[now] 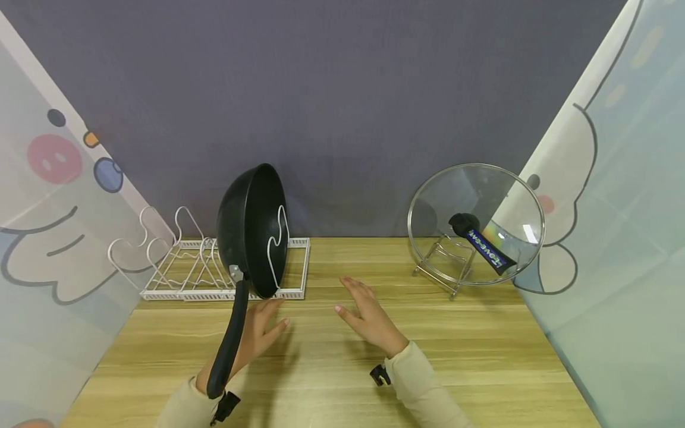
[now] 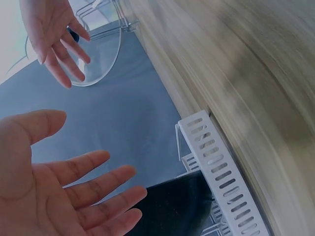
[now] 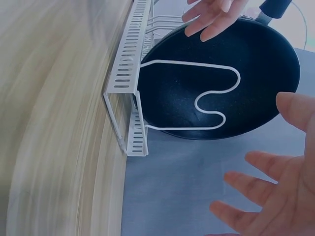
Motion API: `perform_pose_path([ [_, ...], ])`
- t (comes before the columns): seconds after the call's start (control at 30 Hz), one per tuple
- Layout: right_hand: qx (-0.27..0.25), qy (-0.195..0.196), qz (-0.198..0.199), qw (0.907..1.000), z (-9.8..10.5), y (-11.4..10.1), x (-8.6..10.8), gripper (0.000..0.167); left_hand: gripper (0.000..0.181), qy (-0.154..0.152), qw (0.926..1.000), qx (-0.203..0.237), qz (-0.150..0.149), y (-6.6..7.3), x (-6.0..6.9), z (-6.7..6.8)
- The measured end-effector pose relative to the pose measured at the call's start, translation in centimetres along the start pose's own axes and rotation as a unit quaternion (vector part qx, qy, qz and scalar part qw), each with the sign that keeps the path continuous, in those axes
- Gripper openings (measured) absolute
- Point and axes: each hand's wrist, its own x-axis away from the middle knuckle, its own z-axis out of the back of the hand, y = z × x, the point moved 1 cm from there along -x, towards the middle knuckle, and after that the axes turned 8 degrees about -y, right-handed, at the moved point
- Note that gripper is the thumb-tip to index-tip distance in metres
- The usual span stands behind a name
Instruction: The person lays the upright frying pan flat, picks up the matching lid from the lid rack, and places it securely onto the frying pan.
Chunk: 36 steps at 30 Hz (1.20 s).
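Note:
A black frying pan (image 1: 231, 232) stands on edge in a white wire rack (image 1: 306, 270), its dark inside facing right and its handle (image 1: 230, 342) slanting toward me. Behind that handle is my left hand (image 1: 259, 333), fingers spread, holding nothing. My right hand (image 1: 371, 318) hovers over the table to the right of the rack, its fingers apart and nothing in them. On the right, a glass lid (image 1: 481, 190) with a black handle (image 1: 484, 246) leans upright in a small metal stand (image 1: 433, 270). In the right wrist view, a wavy wire divider (image 3: 216, 92) crosses the pan's inside.
Both the rack and the lid stand rest on a wood-grain table (image 1: 332, 380). A dark grey panel (image 1: 353, 119) rises behind them. Cartoon-printed walls (image 1: 631, 238) flank the table left and right. Several more wire dividers (image 1: 160, 244) fill the rack's left part.

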Motion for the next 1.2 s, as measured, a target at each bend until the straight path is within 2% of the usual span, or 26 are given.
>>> perform_pose_path([
  [0.13, 0.001, -0.005, 0.005, 1.0000, 0.0, -0.2, -0.1, 0.062, 0.041, 0.003, 0.9995, -0.017, -0.027, -0.1, 0.2, 0.7],
  [0.2, 0.001, -0.005, 0.006, 1.0000, 0.0, -0.3, -0.1, 0.062, 0.040, -0.007, 0.9993, -0.021, -0.029, 0.5, 0.1, 1.7],
  [0.37, 0.001, -0.004, 0.008, 1.0000, 0.0, -0.4, -0.1, 0.061, 0.038, -0.059, 0.9973, -0.030, 0.032, 2.8, -0.1, 5.0],
  [0.43, 0.001, -0.004, 0.011, 0.9999, -0.1, -0.5, -0.1, 0.061, 0.035, -0.081, 0.9941, -0.028, 0.067, 3.0, -0.1, 5.7],
  [0.57, 0.002, -0.006, 0.015, 0.9999, -0.1, -0.6, -0.1, 0.061, 0.034, -0.127, 0.9840, -0.014, 0.124, 1.4, 0.4, 5.6],
  [0.67, 0.002, -0.007, 0.016, 0.9998, -0.1, -0.7, -0.1, 0.061, 0.039, -0.177, 0.9700, -0.004, 0.167, -0.5, 0.7, 5.3],
  [0.73, 0.001, -0.007, 0.018, 0.9998, -0.1, -0.8, -0.2, 0.061, 0.042, -0.201, 0.9634, -0.002, 0.177, -1.4, 0.8, 5.4],
  [0.77, 0.003, -0.007, 0.018, 0.9998, -0.1, -0.8, -0.2, 0.061, 0.042, -0.208, 0.9624, -0.002, 0.175, -1.7, 0.8, 5.5],
  [0.83, 0.002, -0.009, 0.021, 0.9997, -0.2, -1.0, -0.2, 0.061, 0.040, -0.213, 0.9637, -0.002, 0.162, -2.1, 0.7, 5.8],
  [0.97, 0.005, -0.017, 0.028, 0.9995, -0.3, -1.2, -0.2, 0.062, 0.026, -0.194, 0.9717, 0.003, 0.135, -2.4, 0.6, 6.6],
  [1.07, 0.007, -0.021, 0.031, 0.9993, -0.3, -1.6, -0.2, 0.063, 0.018, -0.187, 0.9718, 0.014, 0.142, -2.6, 0.5, 7.2],
  [1.2, 0.008, -0.023, 0.032, 0.9992, -0.4, -1.9, -0.2, 0.062, 0.027, -0.181, 0.9694, 0.021, 0.164, -2.7, 0.3, 8.0],
])
